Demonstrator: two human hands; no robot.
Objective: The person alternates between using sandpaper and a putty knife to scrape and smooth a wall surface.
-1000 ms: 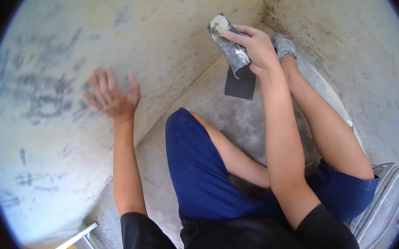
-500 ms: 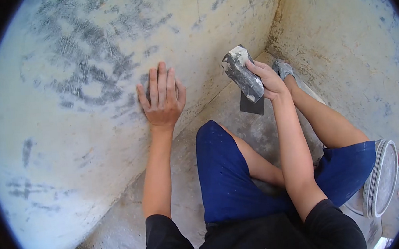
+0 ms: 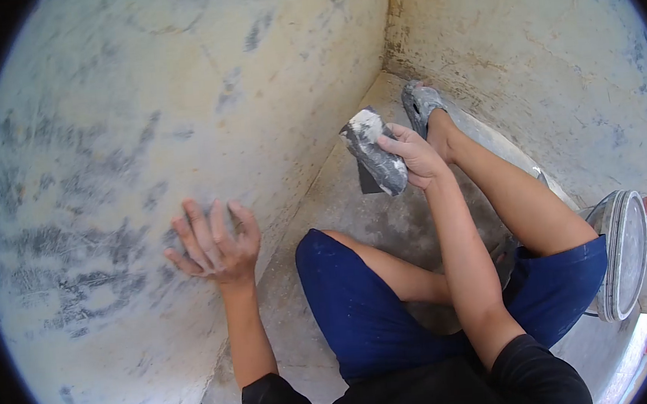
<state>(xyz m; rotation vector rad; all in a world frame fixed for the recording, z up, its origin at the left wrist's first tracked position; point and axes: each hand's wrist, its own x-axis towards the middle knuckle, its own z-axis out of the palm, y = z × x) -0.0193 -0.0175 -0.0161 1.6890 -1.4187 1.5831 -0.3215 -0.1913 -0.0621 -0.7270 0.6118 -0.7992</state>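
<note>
My left hand (image 3: 219, 244) has its fingers spread at the pale wall (image 3: 205, 143), beside dark grey smudges; whether the palm touches is unclear. In my right hand (image 3: 415, 153) is a grey block (image 3: 376, 152) with white powder on its upper end, gripped along its right side. A dark flat sheet (image 3: 368, 181) hangs out from under the block. Both are above the floor, between the wall and my legs.
A second wall (image 3: 524, 49) meets the first at a brown-stained corner. My bent legs in blue shorts (image 3: 361, 298) cover part of the concrete floor (image 3: 295, 318). A dusty shoe (image 3: 421, 105) is near the corner. At right stands a lidded bucket (image 3: 622, 254).
The view has turned, shifting the corner leftward. My left hand is lower and farther left along the wall, its fingers bent more. My right hand keeps hold of the block, now farther left in view.
</note>
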